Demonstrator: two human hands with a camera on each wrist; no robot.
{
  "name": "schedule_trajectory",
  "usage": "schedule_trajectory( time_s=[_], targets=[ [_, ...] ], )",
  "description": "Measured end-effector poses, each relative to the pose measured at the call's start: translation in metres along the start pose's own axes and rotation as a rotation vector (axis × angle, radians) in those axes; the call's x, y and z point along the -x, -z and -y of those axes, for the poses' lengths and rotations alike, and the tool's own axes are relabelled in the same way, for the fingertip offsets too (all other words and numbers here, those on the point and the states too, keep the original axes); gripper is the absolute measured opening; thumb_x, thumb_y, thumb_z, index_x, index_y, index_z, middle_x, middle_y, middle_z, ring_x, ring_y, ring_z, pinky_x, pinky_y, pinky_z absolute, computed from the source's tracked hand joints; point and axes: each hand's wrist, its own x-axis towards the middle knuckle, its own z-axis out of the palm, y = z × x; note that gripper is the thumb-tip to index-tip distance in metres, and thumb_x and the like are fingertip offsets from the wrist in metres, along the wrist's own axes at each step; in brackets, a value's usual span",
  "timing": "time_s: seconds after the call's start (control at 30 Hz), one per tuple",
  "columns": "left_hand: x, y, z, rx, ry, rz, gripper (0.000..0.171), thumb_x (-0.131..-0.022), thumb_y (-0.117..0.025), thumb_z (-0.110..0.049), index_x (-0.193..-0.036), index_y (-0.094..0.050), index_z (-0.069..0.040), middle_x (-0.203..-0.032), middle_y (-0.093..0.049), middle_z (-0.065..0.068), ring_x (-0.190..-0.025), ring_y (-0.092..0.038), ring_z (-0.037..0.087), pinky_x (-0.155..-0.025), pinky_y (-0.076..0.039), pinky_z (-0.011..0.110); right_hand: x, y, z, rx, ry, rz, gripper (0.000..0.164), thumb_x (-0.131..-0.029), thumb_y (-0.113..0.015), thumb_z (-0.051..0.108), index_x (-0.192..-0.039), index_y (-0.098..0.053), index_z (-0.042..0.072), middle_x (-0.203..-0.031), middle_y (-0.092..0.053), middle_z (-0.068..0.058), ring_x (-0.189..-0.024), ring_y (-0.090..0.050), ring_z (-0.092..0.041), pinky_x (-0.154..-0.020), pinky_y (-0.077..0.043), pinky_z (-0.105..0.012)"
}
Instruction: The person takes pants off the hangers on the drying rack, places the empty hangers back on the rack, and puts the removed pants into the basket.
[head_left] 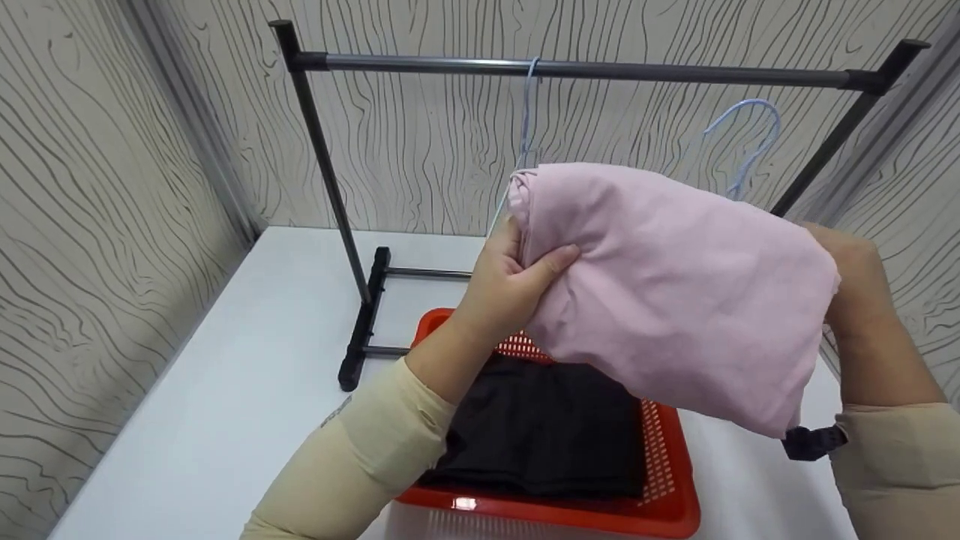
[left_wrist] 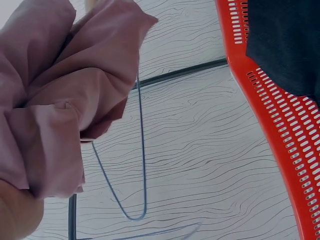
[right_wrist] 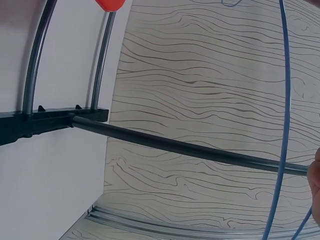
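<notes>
A bundled pink cloth garment (head_left: 675,292) is held up in front of the rack. My left hand (head_left: 510,281) grips its left end, thumb pressed on the front and fingers behind. In the left wrist view the pink garment (left_wrist: 75,90) hangs in loose folds. My right hand (head_left: 855,277) is at the garment's right edge, fingers hidden behind the cloth. A blue wire hanger (head_left: 757,161) rises behind the garment, its hook below the bar. In the right wrist view its wire (right_wrist: 286,100) passes close to the right hand (right_wrist: 314,185).
A dark metal rack (head_left: 435,66) stands on the white table (head_left: 202,352). From its bar hangs another blue hanger (head_left: 526,105), partly behind the garment. Below the hands, a red plastic basket (head_left: 679,480) holds a folded black garment (head_left: 540,435). Wood-patterned panels (head_left: 420,150) enclose the table.
</notes>
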Motion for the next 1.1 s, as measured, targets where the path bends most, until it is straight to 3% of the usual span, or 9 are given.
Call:
schedule_trajectory(
  time_s=[0.1,0.13,0.27,0.57,0.77,0.87,1.0,1.1],
  targets=[
    [0.002,0.0,0.003,-0.046,0.046,-0.002,0.037,-0.083,-0.067,-0.014,-0.114,-0.05,-0.004,-0.099,-0.058,0.008,-0.089,-0.057,0.013,-0.086,-0.046,0.027,0.0,0.001,0.0,-0.015,-0.096,0.013,0.031,-0.09,-0.051,0.019,-0.062,-0.054,0.007,-0.053,-0.039,0.016,-0.049,-0.029,0.002,-0.046,-0.023,-0.019],
    [0.002,0.0,0.003,-0.065,0.066,-0.005,0.038,-0.083,-0.067,-0.015,-0.116,-0.05,-0.005,-0.101,-0.058,0.007,-0.09,-0.057,0.012,-0.087,-0.045,0.026,-0.001,0.002,0.0,-0.044,-0.164,0.011,0.031,-0.091,-0.052,0.025,-0.064,-0.057,0.008,-0.053,-0.039,0.018,-0.05,-0.029,0.004,-0.046,-0.024,-0.018],
    [0.005,-0.001,0.009,-0.086,0.179,-0.031,0.043,-0.083,-0.067,-0.021,-0.122,-0.05,-0.011,-0.104,-0.059,0.003,-0.093,-0.056,0.01,-0.088,-0.043,0.024,-0.001,0.004,-0.001,-0.015,-0.238,0.027,0.035,-0.092,-0.05,0.027,-0.063,-0.053,0.008,-0.052,-0.039,0.01,-0.048,-0.029,0.001,-0.045,-0.022,-0.02],
    [0.015,-0.007,0.028,0.075,0.362,-0.081,0.035,-0.082,-0.069,-0.016,-0.113,-0.056,-0.009,-0.096,-0.062,0.005,-0.085,-0.059,0.013,-0.081,-0.049,0.026,-0.002,0.007,-0.003,0.039,-0.369,0.01,0.039,-0.094,-0.044,0.035,-0.072,-0.06,0.006,-0.054,-0.032,0.035,-0.05,-0.031,0.003,-0.048,-0.025,-0.017],
    [0.023,-0.012,0.042,0.081,0.466,-0.086,0.032,-0.081,-0.069,-0.016,-0.109,-0.058,-0.005,-0.096,-0.061,0.005,-0.085,-0.058,0.012,-0.08,-0.049,0.026,-0.002,0.009,-0.005,0.066,-0.439,0.019,0.043,-0.095,-0.041,0.039,-0.078,-0.062,0.005,-0.051,-0.031,0.035,-0.046,-0.03,-0.002,-0.044,-0.025,-0.019],
    [0.027,-0.013,0.052,0.02,0.491,-0.071,0.031,-0.081,-0.07,-0.018,-0.107,-0.059,-0.007,-0.095,-0.062,0.004,-0.085,-0.058,0.012,-0.079,-0.048,0.026,-0.001,0.009,-0.006,0.063,-0.464,0.045,0.044,-0.096,-0.039,0.039,-0.08,-0.062,0.005,-0.053,-0.037,0.026,-0.046,-0.032,-0.006,-0.043,-0.025,-0.02],
    [0.032,-0.01,0.067,-0.053,0.537,-0.048,0.031,-0.081,-0.069,-0.019,-0.109,-0.06,-0.009,-0.096,-0.062,0.003,-0.086,-0.058,0.012,-0.08,-0.048,0.027,0.0,0.007,-0.004,0.055,-0.483,0.092,0.046,-0.096,-0.036,0.041,-0.082,-0.061,0.005,-0.059,-0.048,0.004,-0.05,-0.036,-0.014,-0.042,-0.027,-0.025],
    [0.034,-0.003,0.074,-0.127,0.578,-0.021,0.039,-0.081,-0.069,-0.019,-0.117,-0.057,-0.012,-0.102,-0.061,0.004,-0.092,-0.056,0.014,-0.085,-0.046,0.029,-0.001,0.007,-0.002,0.059,-0.478,0.114,0.047,-0.096,-0.034,0.043,-0.083,-0.06,0.006,-0.066,-0.052,-0.005,-0.054,-0.038,-0.017,-0.044,-0.028,-0.026]
  ],
)
